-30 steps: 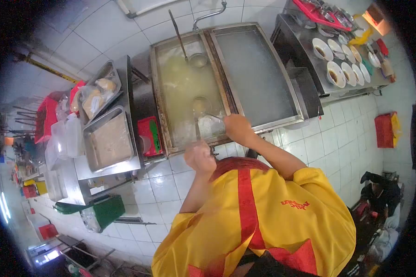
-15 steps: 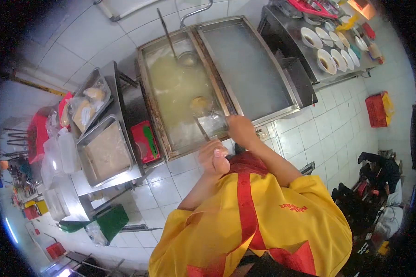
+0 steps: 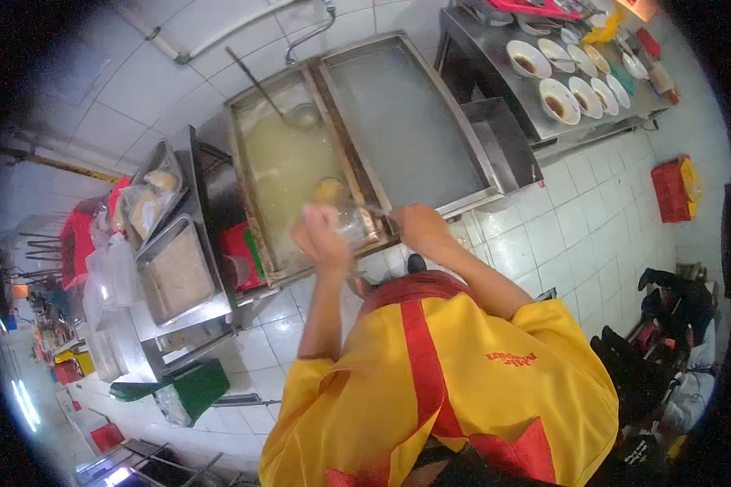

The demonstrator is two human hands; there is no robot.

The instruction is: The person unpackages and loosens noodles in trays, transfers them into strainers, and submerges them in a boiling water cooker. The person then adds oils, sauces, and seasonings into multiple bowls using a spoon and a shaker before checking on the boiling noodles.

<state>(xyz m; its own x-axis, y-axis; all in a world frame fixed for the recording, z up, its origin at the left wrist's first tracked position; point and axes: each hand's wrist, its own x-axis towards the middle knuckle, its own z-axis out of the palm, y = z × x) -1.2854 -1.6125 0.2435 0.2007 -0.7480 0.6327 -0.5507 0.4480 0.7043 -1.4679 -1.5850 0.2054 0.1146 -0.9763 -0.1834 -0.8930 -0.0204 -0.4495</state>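
Note:
My left hand (image 3: 323,237) is raised over the near end of the left basin and smeared by motion; I cannot make out whether it grips anything. To its right, my right hand (image 3: 421,228) is closed in a fist by the front rim. A thin grey handle-like piece seems to project from that fist towards the left, but its full shape is unclear. Just beyond my left hand, a round yellowish scoop or strainer (image 3: 330,190) sits in the cloudy yellow liquid of the left basin (image 3: 261,235). Farther back, a long-handled ladle (image 3: 303,117) leans in the same basin.
Cloudy grey water fills the right basin (image 3: 414,130). At the right, several white bowls with dark sauce stand on a steel table (image 3: 512,61). On the left are a metal tray (image 3: 177,272) of pale contents, bagged food (image 3: 150,199) and a red container (image 3: 237,253).
My left hand has lifted forward and left, away from the tool handle it was around earlier. My right fist stays near the rim. The view has shifted slightly.

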